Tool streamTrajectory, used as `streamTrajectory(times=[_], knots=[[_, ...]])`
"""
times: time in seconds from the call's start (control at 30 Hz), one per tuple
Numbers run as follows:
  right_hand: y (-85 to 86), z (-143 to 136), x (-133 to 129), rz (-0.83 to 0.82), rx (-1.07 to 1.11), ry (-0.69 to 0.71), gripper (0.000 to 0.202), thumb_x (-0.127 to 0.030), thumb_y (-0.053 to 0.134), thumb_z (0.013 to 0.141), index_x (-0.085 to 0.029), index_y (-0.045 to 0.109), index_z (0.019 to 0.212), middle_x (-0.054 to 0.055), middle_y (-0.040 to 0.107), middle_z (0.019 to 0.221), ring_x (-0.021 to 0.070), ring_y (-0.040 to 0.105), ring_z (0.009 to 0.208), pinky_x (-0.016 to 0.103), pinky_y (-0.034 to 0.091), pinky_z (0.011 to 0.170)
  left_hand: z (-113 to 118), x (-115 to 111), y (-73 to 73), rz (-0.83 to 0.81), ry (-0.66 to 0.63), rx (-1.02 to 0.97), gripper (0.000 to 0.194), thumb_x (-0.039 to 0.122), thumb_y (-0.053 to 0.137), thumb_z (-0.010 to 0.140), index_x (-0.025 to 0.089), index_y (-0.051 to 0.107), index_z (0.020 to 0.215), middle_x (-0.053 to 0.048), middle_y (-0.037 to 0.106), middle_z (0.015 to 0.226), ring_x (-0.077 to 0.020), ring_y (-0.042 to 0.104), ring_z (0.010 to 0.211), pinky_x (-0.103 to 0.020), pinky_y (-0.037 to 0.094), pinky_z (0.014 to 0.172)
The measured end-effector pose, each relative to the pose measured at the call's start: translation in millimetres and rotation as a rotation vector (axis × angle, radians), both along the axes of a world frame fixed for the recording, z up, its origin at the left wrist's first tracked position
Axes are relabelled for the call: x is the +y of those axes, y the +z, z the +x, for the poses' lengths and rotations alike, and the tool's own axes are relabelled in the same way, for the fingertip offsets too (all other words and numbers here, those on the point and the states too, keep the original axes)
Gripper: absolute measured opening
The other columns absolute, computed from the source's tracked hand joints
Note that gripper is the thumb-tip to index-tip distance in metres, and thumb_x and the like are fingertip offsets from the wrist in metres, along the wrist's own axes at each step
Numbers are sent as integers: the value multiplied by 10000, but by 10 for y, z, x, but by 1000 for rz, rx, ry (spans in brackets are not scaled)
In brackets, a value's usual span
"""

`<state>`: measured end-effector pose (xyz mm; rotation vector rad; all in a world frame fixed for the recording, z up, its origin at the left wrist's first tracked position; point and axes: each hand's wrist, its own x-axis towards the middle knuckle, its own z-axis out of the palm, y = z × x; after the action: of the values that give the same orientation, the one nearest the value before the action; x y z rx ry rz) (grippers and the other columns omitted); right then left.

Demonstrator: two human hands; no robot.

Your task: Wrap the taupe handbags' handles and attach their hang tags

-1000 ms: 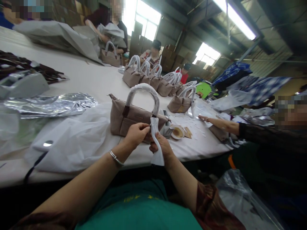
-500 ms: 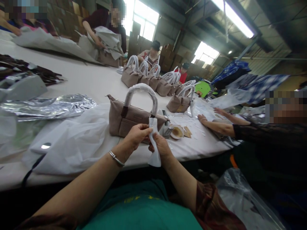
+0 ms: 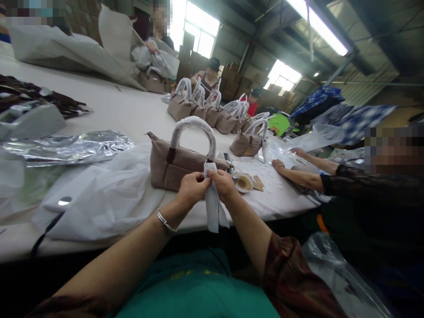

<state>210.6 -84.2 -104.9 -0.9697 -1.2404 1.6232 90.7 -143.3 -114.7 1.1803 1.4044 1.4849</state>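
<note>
A taupe handbag (image 3: 175, 170) stands upright near the table's front edge, its arched handle (image 3: 194, 121) wrapped in white material. From the right base of the handle a white strip (image 3: 212, 203) hangs down past the table edge. My left hand (image 3: 194, 187) pinches the strip's left edge near its upper part. Opposite it, my right hand (image 3: 225, 183) pinches the same strip from the right, with the fingertips of both hands nearly touching. The bag's lower right part is hidden behind my hands.
White sheeting (image 3: 106, 207) and silver film (image 3: 69, 148) lie left of the bag. Several wrapped-handle bags (image 3: 212, 115) stand behind. A small round dish (image 3: 244, 183) is at right, beyond it a co-worker's hands (image 3: 281, 168) on clear plastic.
The strip's lower part now hangs flatter and wider. My right hand has moved up to the strip's upper edge. At the back, a person's white wrapping has shifted, showing more of a bag.
</note>
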Motion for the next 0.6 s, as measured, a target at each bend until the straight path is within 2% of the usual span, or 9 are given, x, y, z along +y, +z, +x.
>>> streamTrajectory(times=[0.1, 0.23, 0.3, 0.37, 0.43, 0.53, 0.6], knots=[[4, -55, -14, -58, 27, -16, 312, -404, 816, 676, -136, 664, 729, 17, 627, 561, 137, 541, 467, 255, 454, 444, -111, -64, -30, 75, -33, 81, 263, 398, 660, 799, 156, 739, 864, -56, 721, 803, -196, 654, 731, -268, 501, 651], [0, -53, -29, -139, 27, -25, 249, -365, 769, 735, -157, 637, 694, 1, 604, 519, 126, 517, 428, 233, 424, 394, -260, -146, -76, 271, 195, 393, 206, 316, 616, 856, 172, 712, 967, -68, 698, 897, -193, 636, 824, -305, 505, 803], [-9, -57, -21, -159, 51, -7, 233, -355, 748, 759, -159, 634, 705, -2, 604, 531, 125, 521, 436, 232, 428, 400, -289, -159, -73, 394, 232, 546, 196, 289, 595, 876, 173, 700, 994, -82, 672, 914, -198, 613, 862, -320, 494, 839], [-28, -68, -11, -165, 79, 1, 228, -351, 735, 772, -154, 634, 717, -3, 603, 542, 124, 521, 442, 232, 433, 408, -280, -148, -59, 438, 219, 609, 184, 294, 585, 886, 174, 704, 960, -87, 660, 897, -207, 603, 879, -328, 486, 847], [-59, -79, -1, -171, 99, -1, 232, -353, 730, 778, -148, 635, 725, 1, 608, 552, 122, 521, 444, 233, 441, 415, -245, -120, -51, 348, 211, 536, 176, 321, 615, 867, 176, 711, 889, -76, 668, 855, -207, 613, 844, -318, 490, 811], [-120, -84, 15, -176, 127, 3, 243, -365, 731, 784, -147, 632, 742, 3, 614, 564, 125, 531, 453, 237, 460, 431, -191, -73, -68, 120, 138, 275, 211, 360, 636, 847, 164, 716, 842, -51, 684, 771, -186, 625, 712, -289, 496, 691], [-156, -82, 26, -173, 136, 20, 250, -373, 731, 792, -148, 627, 762, -3, 606, 567, 128, 540, 463, 238, 466, 443, -181, -62, -83, 110, 159, 256, 212, 348, 651, 835, 153, 714, 890, -52, 684, 789, -182, 624, 707, -283, 498, 681]])
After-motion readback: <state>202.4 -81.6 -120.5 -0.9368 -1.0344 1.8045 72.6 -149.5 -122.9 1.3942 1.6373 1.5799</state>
